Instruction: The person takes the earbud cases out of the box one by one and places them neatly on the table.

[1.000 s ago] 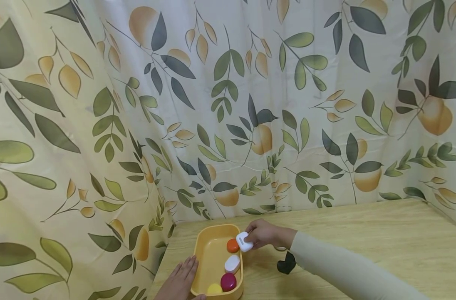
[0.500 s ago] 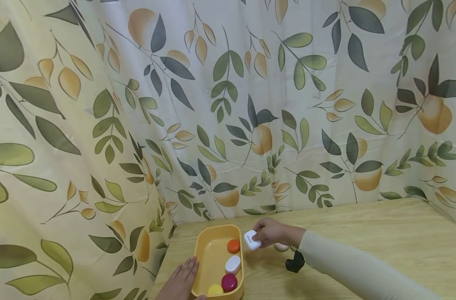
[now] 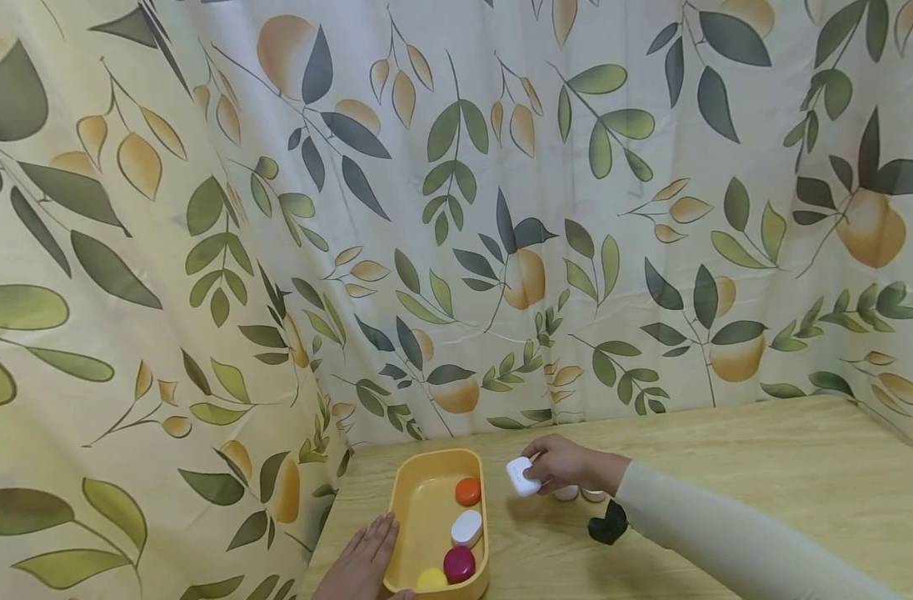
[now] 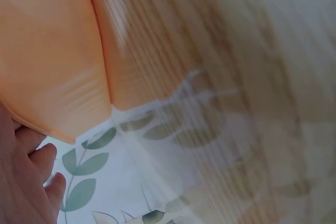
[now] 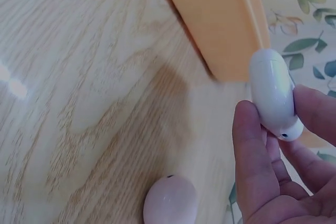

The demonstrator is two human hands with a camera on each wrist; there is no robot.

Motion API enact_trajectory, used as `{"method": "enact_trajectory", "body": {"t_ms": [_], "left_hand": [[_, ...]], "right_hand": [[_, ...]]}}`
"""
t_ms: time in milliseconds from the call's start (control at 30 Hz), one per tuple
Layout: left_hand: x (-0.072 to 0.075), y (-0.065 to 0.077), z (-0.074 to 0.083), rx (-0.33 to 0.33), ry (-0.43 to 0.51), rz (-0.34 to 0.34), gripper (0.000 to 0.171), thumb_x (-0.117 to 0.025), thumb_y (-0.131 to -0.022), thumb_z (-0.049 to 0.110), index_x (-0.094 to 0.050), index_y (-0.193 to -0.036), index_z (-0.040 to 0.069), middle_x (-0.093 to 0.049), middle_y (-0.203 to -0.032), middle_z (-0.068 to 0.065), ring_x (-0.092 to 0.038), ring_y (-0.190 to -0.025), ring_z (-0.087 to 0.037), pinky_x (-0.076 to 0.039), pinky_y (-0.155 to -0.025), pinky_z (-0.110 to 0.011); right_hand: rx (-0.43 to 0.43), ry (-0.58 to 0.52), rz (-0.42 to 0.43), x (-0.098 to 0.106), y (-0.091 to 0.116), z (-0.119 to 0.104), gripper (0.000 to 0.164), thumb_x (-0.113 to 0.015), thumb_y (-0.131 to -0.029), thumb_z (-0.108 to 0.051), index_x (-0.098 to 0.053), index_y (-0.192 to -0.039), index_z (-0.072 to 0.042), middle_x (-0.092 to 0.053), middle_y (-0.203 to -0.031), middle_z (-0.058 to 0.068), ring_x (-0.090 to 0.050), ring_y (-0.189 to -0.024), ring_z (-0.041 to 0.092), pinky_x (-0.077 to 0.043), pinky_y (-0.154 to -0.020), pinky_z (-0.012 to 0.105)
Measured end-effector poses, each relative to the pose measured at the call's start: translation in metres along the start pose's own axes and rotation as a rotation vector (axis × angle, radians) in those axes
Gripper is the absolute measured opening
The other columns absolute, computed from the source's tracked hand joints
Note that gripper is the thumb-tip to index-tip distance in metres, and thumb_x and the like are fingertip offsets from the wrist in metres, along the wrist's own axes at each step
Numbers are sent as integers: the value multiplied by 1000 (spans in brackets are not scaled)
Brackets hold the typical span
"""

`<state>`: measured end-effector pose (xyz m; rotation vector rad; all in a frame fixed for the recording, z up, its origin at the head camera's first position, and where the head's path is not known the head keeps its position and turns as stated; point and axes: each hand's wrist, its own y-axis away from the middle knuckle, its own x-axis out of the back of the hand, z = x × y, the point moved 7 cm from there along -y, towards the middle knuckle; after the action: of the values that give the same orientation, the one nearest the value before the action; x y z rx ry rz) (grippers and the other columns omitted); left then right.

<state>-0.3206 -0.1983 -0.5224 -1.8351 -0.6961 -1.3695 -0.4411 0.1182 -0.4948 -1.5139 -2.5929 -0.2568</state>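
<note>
My right hand (image 3: 560,463) pinches a white earbud case (image 3: 523,476) between thumb and fingers, above the table to the right of the yellow tray (image 3: 397,492). In the right wrist view the white earbud case (image 5: 271,85) is seen edge-on, with a small rounded white piece (image 5: 290,130) bearing a dark spot at its lower end. My left hand (image 3: 357,560) lies with straight fingers against the tray's left side. Inside the tray, along its right wall, sit an orange round piece (image 3: 467,492), a white oval one (image 3: 466,528), a magenta round one (image 3: 460,564) and a yellow one (image 3: 431,578).
Under my right wrist, two pale rounded pieces show partly; one is a pink oval case (image 5: 171,201) with a small dark opening. Near my sleeve lies a black heart-shaped piece (image 3: 608,523). A leaf-patterned curtain (image 3: 456,250) rises behind the wooden table (image 3: 726,467).
My right hand has moved right with the white earbud case, from over the tray's right rim to beside the tray. The left hand has stayed at the tray.
</note>
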Motion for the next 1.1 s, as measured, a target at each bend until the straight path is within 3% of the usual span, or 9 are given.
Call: {"method": "enact_trajectory", "body": {"t_ms": [367, 1100], "left_hand": [[-1, 0, -1, 25, 51, -49, 94, -38, -91, 73, -41, -144, -5, -35, -152, -18, -34, -139, -33, -34, -107, -51], [-2, 0, -4, 27, 83, -44, 94, -40, -91, 72, -40, -145, -6, -36, -152, -19, -34, -138, -33, -34, -106, -53]], "right_hand": [[-7, 12, -11, 13, 4, -1, 35, -64, -88, 0, -53, -118, 14, -59, -98, 17, -66, -83, 25, -57, -75, 44], [-40, 0, 25, 35, 17, 13, 35, -63, -89, -1, -52, -117, 16, -59, -94, 18, -63, -80, 24, -57, -71, 40]]}}
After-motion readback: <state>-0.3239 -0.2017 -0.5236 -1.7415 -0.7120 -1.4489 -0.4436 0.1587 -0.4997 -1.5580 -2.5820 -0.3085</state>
